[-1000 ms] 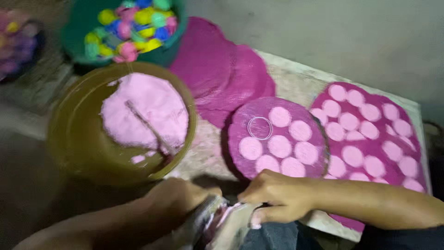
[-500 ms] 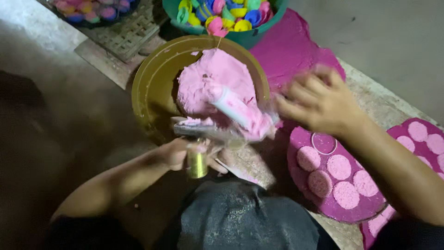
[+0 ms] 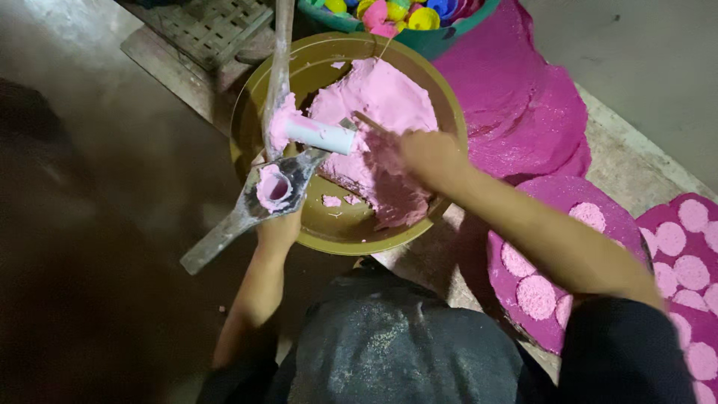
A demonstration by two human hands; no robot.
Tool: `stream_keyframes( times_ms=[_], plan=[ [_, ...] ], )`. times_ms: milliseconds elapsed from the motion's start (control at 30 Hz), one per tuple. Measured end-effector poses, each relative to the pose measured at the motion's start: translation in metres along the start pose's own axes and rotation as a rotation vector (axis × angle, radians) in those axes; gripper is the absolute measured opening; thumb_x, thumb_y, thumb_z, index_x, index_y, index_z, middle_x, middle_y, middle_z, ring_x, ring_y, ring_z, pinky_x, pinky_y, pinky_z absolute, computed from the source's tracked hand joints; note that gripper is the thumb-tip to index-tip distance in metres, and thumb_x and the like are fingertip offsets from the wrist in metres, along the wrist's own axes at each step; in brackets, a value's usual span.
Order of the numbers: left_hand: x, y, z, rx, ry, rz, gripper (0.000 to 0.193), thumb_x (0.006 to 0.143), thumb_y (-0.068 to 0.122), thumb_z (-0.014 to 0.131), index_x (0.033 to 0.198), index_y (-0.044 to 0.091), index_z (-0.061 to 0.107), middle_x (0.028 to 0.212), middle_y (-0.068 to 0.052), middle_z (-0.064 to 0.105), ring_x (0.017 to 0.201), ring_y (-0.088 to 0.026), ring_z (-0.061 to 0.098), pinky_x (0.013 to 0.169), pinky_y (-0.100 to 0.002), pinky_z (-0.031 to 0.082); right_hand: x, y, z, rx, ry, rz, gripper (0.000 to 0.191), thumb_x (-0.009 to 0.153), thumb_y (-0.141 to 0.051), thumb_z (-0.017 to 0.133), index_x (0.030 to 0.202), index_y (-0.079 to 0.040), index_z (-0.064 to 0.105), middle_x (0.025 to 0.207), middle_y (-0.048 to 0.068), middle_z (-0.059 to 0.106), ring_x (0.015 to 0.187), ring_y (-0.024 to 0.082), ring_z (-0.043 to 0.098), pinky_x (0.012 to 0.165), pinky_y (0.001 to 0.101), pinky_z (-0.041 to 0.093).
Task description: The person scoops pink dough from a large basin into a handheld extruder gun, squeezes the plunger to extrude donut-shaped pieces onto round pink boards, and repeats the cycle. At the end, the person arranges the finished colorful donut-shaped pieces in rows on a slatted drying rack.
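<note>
Pink paste (image 3: 381,120), thick and doughy with a rough, torn surface, fills much of the one round olive-brown bowl (image 3: 321,232) in front of you. Your left hand (image 3: 278,228) is clenched around a flat grey metal press (image 3: 254,202) whose round ring is packed with the same paste; a white cylinder (image 3: 321,135) smeared pink at one end lies across it, and a long grey handle (image 3: 280,60) rises from there toward the top of the view. Your right hand (image 3: 426,153) rests on the paste, fingers pressed into it; whether it grips anything, you cannot tell. Beside the bowl on the rough stone table (image 3: 621,150) lie grainy magenta discs: a bare stack (image 3: 516,97), one tray (image 3: 598,194) carrying about five pale pink rounds, and another tray (image 3: 695,247) at the right edge with more. One green tub (image 3: 434,39) of small coloured caps sits behind.
</note>
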State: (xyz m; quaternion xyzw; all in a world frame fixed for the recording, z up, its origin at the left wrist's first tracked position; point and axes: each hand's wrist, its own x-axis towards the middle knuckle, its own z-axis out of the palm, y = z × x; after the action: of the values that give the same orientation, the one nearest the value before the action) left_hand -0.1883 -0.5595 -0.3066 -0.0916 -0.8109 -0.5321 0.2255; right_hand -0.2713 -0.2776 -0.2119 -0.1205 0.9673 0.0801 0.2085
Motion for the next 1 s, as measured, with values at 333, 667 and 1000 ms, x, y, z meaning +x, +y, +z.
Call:
stream_keyframes(
  times_ms=[333, 667, 1000],
  plan=[
    [0.025, 0.031, -0.005, 0.08, 0.073, 0.096, 0.026, 0.094, 0.006, 0.072, 0.119, 0.001, 0.067, 0.116, -0.014, 0.07, 0.111, -0.031, 0.067, 0.102, -0.043, 0.051, -0.062, -0.008, -0.052, -0.289, 0.026, -0.397, 0.033, 0.089, -0.015, 0.058, 0.122, -0.012, 0.064, 0.104, 0.013, 0.069, 0.092, 0.034, 0.071, 0.066, 0.0464, 0.06],
    [0.024, 0.032, -0.008, 0.207, 0.086, 0.173, 0.02, 0.095, 0.006, 0.073, 0.114, 0.003, 0.069, 0.114, -0.014, 0.07, 0.11, -0.033, 0.066, 0.099, -0.044, 0.05, -0.043, -0.006, 0.03, -0.312, -0.141, -0.436, 0.039, 0.09, -0.029, 0.062, 0.116, 0.001, 0.063, 0.091, 0.02, 0.071, 0.082, 0.036, 0.074, 0.069, 0.0478, 0.06],
    [0.022, 0.032, 0.004, -0.085, 0.11, 0.016, 0.046, 0.097, 0.01, 0.075, 0.135, -0.003, 0.053, 0.118, -0.014, 0.067, 0.11, -0.028, 0.067, 0.099, -0.039, 0.052, -0.081, 0.036, -0.012, 0.059, -0.247, -0.539, 0.039, 0.086, -0.007, 0.055, 0.119, -0.017, 0.073, 0.094, 0.019, 0.073, 0.09, 0.037, 0.072, 0.077, 0.0486, 0.057]
  ],
)
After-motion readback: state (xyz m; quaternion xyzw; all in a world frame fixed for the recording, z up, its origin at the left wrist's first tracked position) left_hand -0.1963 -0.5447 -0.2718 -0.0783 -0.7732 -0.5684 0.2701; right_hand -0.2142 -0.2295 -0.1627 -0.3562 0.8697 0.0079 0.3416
